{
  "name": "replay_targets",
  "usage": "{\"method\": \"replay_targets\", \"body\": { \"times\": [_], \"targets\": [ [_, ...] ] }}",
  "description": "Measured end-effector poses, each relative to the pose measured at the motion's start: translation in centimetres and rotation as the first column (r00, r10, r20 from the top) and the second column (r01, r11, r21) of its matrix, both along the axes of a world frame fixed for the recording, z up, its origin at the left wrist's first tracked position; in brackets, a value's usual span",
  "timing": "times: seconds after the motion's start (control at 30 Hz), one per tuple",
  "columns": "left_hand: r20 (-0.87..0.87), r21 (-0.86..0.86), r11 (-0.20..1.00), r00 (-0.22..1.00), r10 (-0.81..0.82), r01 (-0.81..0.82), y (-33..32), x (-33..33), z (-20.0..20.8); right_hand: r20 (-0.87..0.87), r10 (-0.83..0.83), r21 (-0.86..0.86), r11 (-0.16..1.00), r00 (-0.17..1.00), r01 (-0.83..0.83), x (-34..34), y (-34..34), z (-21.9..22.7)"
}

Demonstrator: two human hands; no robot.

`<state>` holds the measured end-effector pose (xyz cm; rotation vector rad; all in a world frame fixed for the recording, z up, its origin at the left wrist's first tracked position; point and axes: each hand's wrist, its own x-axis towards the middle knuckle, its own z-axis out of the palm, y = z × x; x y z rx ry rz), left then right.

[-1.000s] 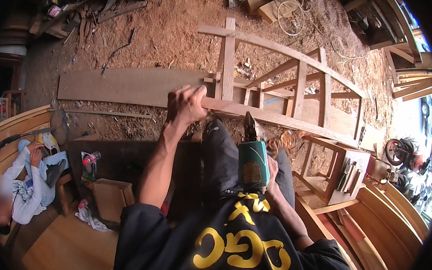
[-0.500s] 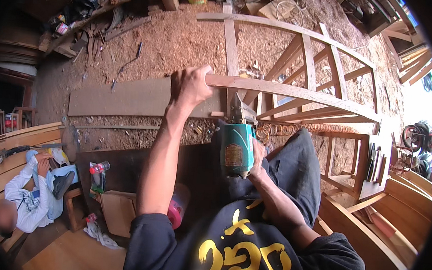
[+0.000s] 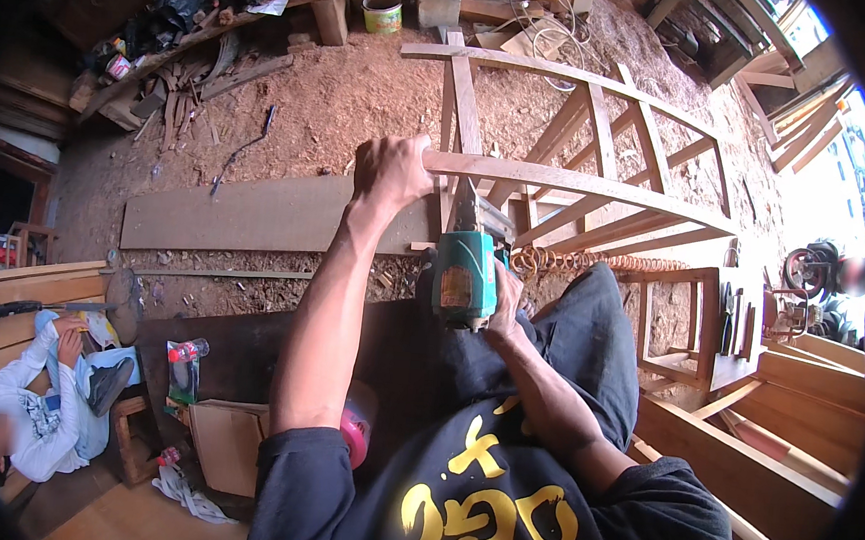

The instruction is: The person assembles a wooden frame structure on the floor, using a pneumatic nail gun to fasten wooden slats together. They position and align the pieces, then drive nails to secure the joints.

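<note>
My left hand (image 3: 391, 174) is closed around the near left end of a wooden frame (image 3: 569, 181), a slatted piece with two long curved rails. In my right hand (image 3: 507, 300) is a teal nail gun (image 3: 466, 278), gripped by its handle, which my fingers and the gun's body partly hide. The gun's narrow nose (image 3: 466, 207) points away from me, at the near rail just right of my left hand. Whether the nose touches the wood I cannot tell. An orange coiled air hose (image 3: 593, 264) runs off to the right behind the gun.
Sawdust covers the ground (image 3: 335, 93). A long flat board (image 3: 246, 212) lies left of the frame. At lower left a seated person (image 3: 53, 384) is beside a plastic bottle (image 3: 186, 351) and cardboard (image 3: 228, 446). Wooden furniture parts (image 3: 741, 452) stand at right.
The nail gun has shifted slightly toward the rail's left end and is more upright in view. My left hand keeps its hold on the frame. The whole view has tilted a little.
</note>
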<state>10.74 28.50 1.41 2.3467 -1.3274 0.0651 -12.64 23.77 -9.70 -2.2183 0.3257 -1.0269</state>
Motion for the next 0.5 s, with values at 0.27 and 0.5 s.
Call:
{"method": "replay_targets", "body": {
  "times": [0.27,0.5],
  "targets": [
    [0.016,-0.094,0.995,1.000,-0.027,0.029,-0.2,0.4,-0.8,-0.040,-0.046,-0.010,0.999,0.998,0.046,0.2,-0.3,-0.4],
    [0.007,-0.092,0.995,1.000,-0.025,0.026,-0.2,0.7,-1.4,0.018,-0.030,-0.050,0.998,0.999,0.031,0.3,-0.5,0.2]
  ]
}}
